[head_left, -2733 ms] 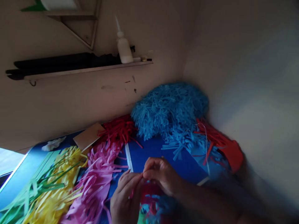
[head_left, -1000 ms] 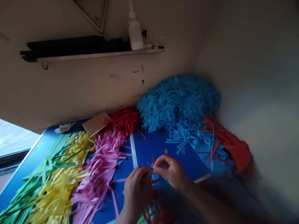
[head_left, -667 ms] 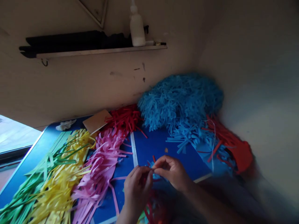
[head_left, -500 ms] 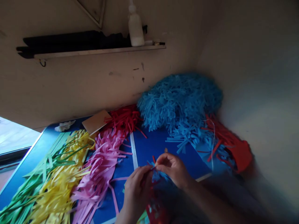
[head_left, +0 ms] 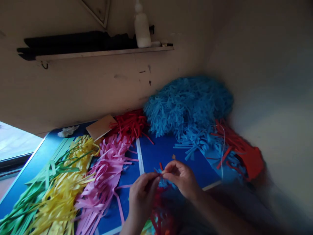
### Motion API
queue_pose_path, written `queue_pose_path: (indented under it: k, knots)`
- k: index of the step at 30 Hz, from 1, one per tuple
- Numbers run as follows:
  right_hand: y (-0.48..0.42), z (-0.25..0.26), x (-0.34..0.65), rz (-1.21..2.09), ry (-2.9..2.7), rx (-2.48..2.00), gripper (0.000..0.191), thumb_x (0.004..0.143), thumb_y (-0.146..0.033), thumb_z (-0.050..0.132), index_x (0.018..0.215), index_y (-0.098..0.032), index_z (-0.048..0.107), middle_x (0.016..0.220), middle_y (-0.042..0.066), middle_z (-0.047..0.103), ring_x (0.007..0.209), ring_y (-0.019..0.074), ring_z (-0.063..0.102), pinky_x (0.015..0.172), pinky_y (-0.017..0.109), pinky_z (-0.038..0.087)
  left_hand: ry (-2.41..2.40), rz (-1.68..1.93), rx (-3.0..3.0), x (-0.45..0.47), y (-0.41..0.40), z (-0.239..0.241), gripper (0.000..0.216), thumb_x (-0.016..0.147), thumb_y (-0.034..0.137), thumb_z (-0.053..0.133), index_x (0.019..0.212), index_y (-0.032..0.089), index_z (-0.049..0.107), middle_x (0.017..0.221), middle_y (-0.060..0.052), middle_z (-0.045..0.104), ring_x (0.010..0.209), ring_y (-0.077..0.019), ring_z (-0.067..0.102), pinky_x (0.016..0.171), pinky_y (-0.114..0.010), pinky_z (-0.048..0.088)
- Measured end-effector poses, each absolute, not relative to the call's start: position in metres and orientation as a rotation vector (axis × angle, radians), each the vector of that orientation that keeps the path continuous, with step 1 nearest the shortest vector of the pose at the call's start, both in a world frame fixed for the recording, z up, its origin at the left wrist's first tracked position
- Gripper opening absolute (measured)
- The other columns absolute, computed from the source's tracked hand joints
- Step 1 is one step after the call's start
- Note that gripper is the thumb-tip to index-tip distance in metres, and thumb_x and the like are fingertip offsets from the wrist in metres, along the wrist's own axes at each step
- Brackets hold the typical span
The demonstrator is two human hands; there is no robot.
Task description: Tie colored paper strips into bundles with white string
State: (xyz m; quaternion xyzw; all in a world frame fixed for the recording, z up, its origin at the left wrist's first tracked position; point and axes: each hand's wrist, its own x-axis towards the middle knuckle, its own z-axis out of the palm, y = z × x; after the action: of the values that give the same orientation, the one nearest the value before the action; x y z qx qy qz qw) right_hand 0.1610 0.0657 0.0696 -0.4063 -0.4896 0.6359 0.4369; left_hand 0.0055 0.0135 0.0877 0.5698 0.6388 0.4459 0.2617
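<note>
My left hand (head_left: 143,195) and my right hand (head_left: 181,178) meet fingertip to fingertip at the lower middle of the view. Both are closed in a pinch on a thin red strip (head_left: 160,175), of which only a small bit shows between the fingers. Just behind and below the fingertips are blue strips (head_left: 167,183). Lower down, a blurred bunch of red strips (head_left: 158,217) hangs near my lap, with some green and yellow beside it. My left palm faces inward, and its lower fingers are partly hidden.
On the blue table (head_left: 158,150) lie fringed strips in green (head_left: 26,192), yellow (head_left: 58,192), pink (head_left: 105,182) and red (head_left: 130,125). A large blue fringed pile (head_left: 188,104) leans against the wall, with red fringe (head_left: 251,160) at right. A shelf (head_left: 105,53) holds a white bottle (head_left: 142,31).
My hands stay pinched together in nearly the same spot; the left fingers have shifted slightly. The red strips below have swung a little and show more.
</note>
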Motion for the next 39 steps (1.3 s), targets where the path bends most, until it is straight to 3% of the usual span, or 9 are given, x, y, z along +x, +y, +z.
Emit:
queue_pose_path:
  k: [7,13,18,23,30,34,39]
  knots:
    - [0.063,0.071,0.159,1.639,-1.165,-1.036,0.029,0.065,-0.040,0.083,0.074,-0.019,0.065,0.071,0.001,0.070,0.068,0.0162,0.065,0.068,0.027,0.051,1.708,1.228,1.298,0.008,0.014,0.084,0.023,0.077,0.040,0.066,0.067,0.019,0.068,0.060,-0.002,0.065,0.053,-0.0143,0.057,0.049,-0.022,0.043]
    - [0.062,0.069,0.156,1.674,-1.088,-1.017,0.029,0.062,-0.039,0.085,0.072,-0.020,0.065,0.069,0.001,0.070,0.066,0.0158,0.063,0.070,0.028,0.051,1.740,1.191,1.470,0.009,0.013,0.083,0.021,0.081,0.035,0.062,0.067,0.020,0.066,0.058,-0.001,0.061,0.052,-0.0122,0.054,0.050,-0.021,0.040]
    - [0.061,0.069,0.157,1.625,-1.202,-0.978,0.023,0.071,-0.038,0.079,0.078,-0.021,0.065,0.076,0.002,0.069,0.072,0.0163,0.063,0.075,0.029,0.052,1.750,1.189,1.591,0.011,0.014,0.086,0.019,0.082,0.033,0.062,0.068,0.021,0.068,0.058,0.000,0.062,0.051,-0.0120,0.055,0.050,-0.021,0.041]
    - [0.065,0.067,0.160,1.540,-1.280,-0.963,0.020,0.078,-0.036,0.073,0.087,-0.021,0.062,0.080,0.002,0.067,0.076,0.0161,0.063,0.074,0.029,0.052,1.630,1.232,1.657,0.010,0.013,0.085,0.013,0.084,0.028,0.062,0.088,0.022,0.072,0.074,-0.004,0.071,0.064,-0.0154,0.066,0.058,-0.022,0.050]
    - [0.064,0.065,0.162,1.446,-1.403,-0.972,0.011,0.078,-0.025,0.071,0.087,-0.023,0.067,0.085,0.001,0.071,0.079,0.0157,0.064,0.087,0.032,0.048,1.658,1.200,1.664,0.007,0.013,0.081,0.011,0.085,0.028,0.063,0.081,0.022,0.071,0.072,-0.003,0.071,0.063,-0.0153,0.065,0.058,-0.022,0.049]
    - [0.068,0.066,0.167,1.630,-1.360,-0.906,0.013,0.079,-0.033,0.072,0.087,-0.022,0.072,0.085,0.003,0.073,0.080,0.0179,0.067,0.079,0.030,0.052,1.625,1.183,1.685,0.005,0.013,0.078,0.011,0.086,0.028,0.063,0.083,0.022,0.071,0.072,-0.003,0.070,0.062,-0.0147,0.064,0.058,-0.023,0.048]
    - [0.072,0.069,0.170,1.465,-1.471,-0.874,0.008,0.078,-0.030,0.075,0.074,-0.023,0.075,0.079,0.002,0.072,0.078,0.0169,0.066,0.082,0.030,0.050,1.625,1.185,1.737,0.003,0.016,0.082,0.013,0.082,0.032,0.068,0.089,0.022,0.069,0.087,-0.007,0.071,0.081,-0.0200,0.067,0.071,-0.029,0.052]
